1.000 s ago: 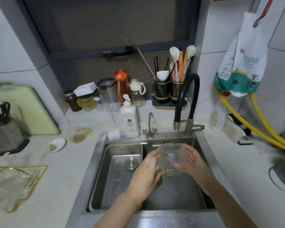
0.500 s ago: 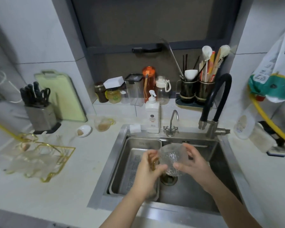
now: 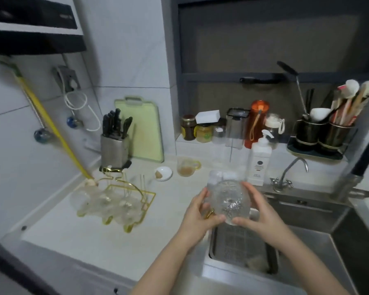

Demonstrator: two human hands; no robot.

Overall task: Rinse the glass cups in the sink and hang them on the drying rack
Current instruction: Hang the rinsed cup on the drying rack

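above the left edge of the sink, i hold one textured glass cup tilted on its side between both hands, its base turned toward me. my left hand curls round the cup's left side, thumb under its lower edge; my right hand cups the right side with its fingers curved over the top and thumb meeting the bottom. a gold handle peeks out beside my left thumb.

the drying rack stands on the worktop to my left, gold wire, with glass cups already hanging on it; they blur together, so i cannot count them. behind it one knife block holds several dark-handled knives, and one green cutting board leans on the wall. one small measuring cup holds a brownish residue, and one white dish beside it has a brown scrap in it. two dark utensil holders are packed with spoons and chopsticks. one white pump bottle stands by the small tap. a perforated drain basket sits inside the sink below my hands.

compared with half a second ago, the cup and my hands have moved left, from over the sink's middle to its left rim, nearer the rack.
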